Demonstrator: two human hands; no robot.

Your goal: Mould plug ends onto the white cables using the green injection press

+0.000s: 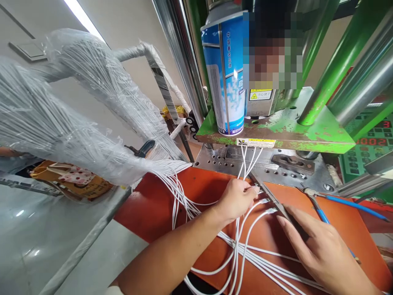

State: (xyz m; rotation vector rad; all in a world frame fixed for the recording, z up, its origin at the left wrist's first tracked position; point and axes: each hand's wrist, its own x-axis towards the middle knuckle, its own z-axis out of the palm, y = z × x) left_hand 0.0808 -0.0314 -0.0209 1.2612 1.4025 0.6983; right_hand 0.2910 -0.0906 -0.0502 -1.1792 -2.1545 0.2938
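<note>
White cables [236,237] were shown fanned across an orange-red table [172,217], their metal-tipped ends [265,200] directed toward a perforated steel mould plate [245,164]. The left hand [235,200] was positioned above the table, with its fingers [250,191] curled closed on the cable ends nearest the plate. The right hand [322,250] was placed at the lower right, its fingers [294,217] extended and laid over the tail of slender steel tweezers [270,196]; whether the tool was firmly gripped could not be told. Blue-handled pliers [346,207] were seen lying on the table just beside the right hand, one handle passing beneath it. Further strands were raised from the table to the mould plate, beneath a green-painted press plate [276,131] on which a blue-and-white aerosol can [224,73] stood upright. A large bundle of the cables, wrapped in clear plastic film [92,102], was hung from a metal rack [159,78] at the left. A chrome column [181,53] and a green digital control panel [371,143] were visible around the press; a yellow bag [70,180] was seen at the far left.
</note>
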